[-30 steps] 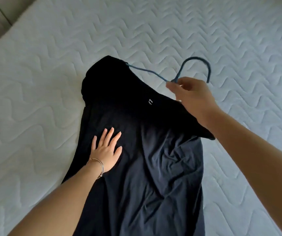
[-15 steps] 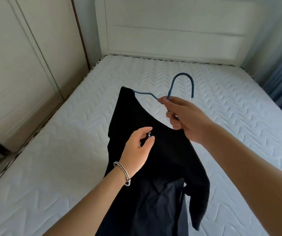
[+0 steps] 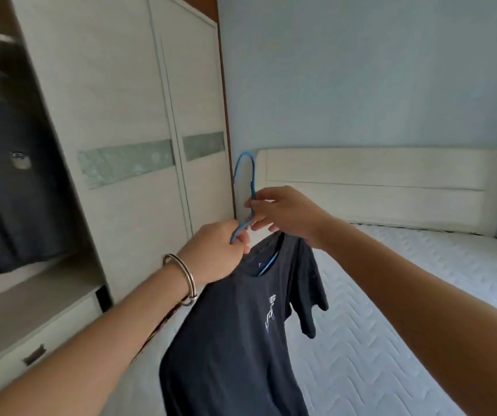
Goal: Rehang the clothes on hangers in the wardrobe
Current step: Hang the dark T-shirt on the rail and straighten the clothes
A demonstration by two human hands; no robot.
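Note:
A dark navy T-shirt (image 3: 235, 340) with a small white print on its chest hangs from a blue hanger (image 3: 250, 187), lifted in the air over the bed's left edge. My right hand (image 3: 283, 213) pinches the hanger's neck just below the hook. My left hand (image 3: 215, 255), a metal bangle on its wrist, grips the hanger's left arm at the shirt's shoulder. The hook points up and to the left. The wardrobe (image 3: 115, 121) stands to the left, its left section open with dark clothes (image 3: 7, 187) hanging inside.
The bed's quilted white mattress (image 3: 391, 310) fills the lower right, with a white headboard (image 3: 376, 187) against a pale blue wall. Below the open wardrobe section is a shelf over a drawer (image 3: 35, 357) with a dark handle. The wardrobe's sliding doors are shut.
The shirt has been lifted off the mattress on its hanger. My left hand left the fabric and took the hanger's arm. My view swung up and left toward the wardrobe.

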